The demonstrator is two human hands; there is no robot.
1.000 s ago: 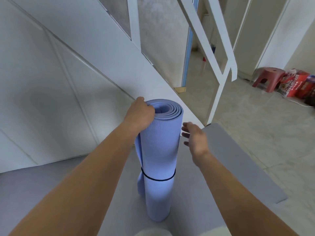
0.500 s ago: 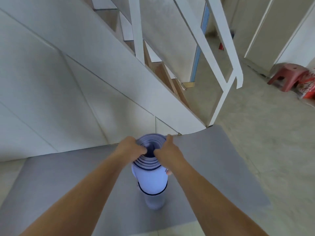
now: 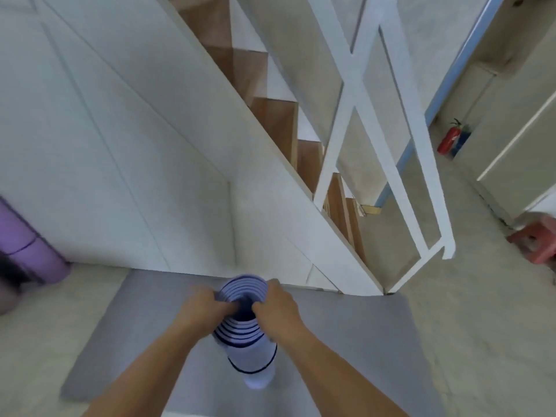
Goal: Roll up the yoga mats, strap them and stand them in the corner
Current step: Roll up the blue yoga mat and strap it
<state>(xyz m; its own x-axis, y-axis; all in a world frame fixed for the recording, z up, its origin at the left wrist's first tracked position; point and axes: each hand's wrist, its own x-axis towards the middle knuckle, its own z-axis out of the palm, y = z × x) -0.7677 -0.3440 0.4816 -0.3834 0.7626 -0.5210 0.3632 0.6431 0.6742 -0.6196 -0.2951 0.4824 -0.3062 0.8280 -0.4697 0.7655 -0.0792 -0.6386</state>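
We've got the blue mat roll [image 3: 252, 355] upright on the flat grey mat [image 3: 361, 341], with a black strap [image 3: 251, 371] round it. Our left hand [image 3: 204, 305] and right hand [image 3: 279, 308] pinch its top rim from either side. The foam is probably light, squishy and grippy, so a rim hold should do. A purple roll [image 3: 30, 254] stands off by the wall.
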